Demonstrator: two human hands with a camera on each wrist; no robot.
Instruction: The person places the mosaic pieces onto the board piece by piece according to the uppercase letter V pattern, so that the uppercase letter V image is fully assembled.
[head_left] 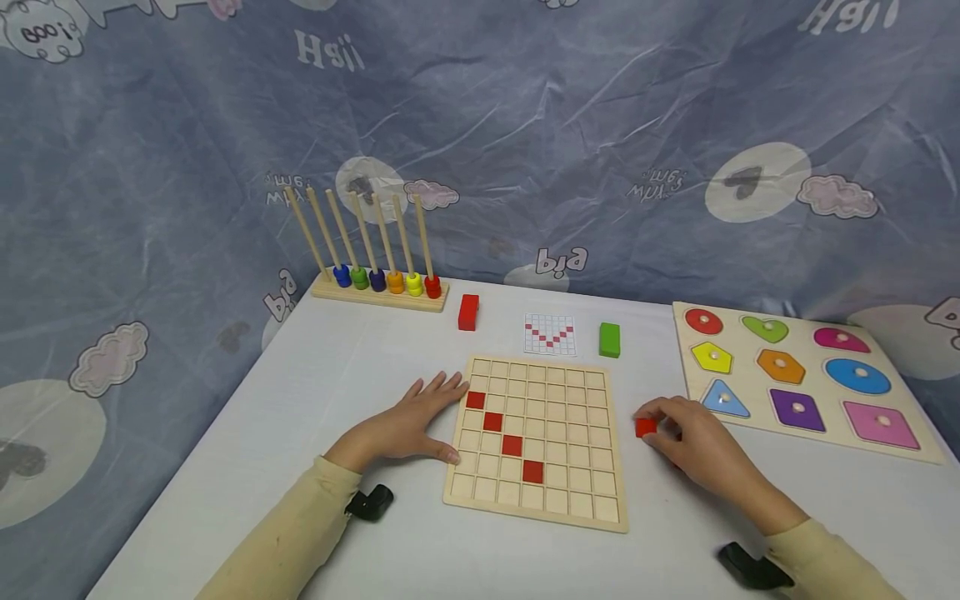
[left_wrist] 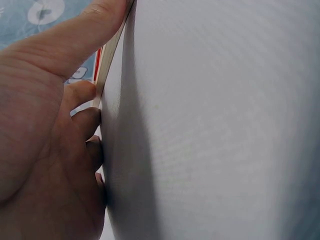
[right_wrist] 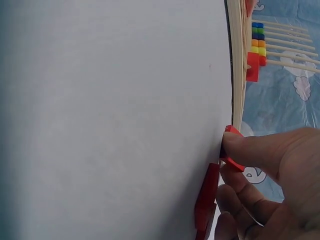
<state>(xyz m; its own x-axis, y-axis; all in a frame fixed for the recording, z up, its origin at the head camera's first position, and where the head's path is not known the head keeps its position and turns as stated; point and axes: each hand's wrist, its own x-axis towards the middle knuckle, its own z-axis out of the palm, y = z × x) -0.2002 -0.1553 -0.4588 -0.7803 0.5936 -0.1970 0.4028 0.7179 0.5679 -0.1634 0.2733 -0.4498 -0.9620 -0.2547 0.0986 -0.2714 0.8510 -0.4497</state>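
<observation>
Red tile: a small red square pinched in my right hand, just off the right edge of the wooden grid board, low over the white table.
Board: four red squares already sit in a diagonal running down and to the right from the upper left.
Pattern card: a small printed grid lies beyond the board, showing a red V shape.
Doing it well: I would judge the next cell should continue that V; I'd carry the tile level, line its edges with the cell walls, and lower it flat so it does not catch.
Right grip: narrow, thumb and fingers closed on the tile; the wrist view shows more red pieces lying on the table under the fingers.
Left grip: my left hand lies flat with fingers spread, fingertips against the board's left edge, holding nothing, steadying the board.
Nearby: red block, green block, bead rods, shape puzzle.
</observation>
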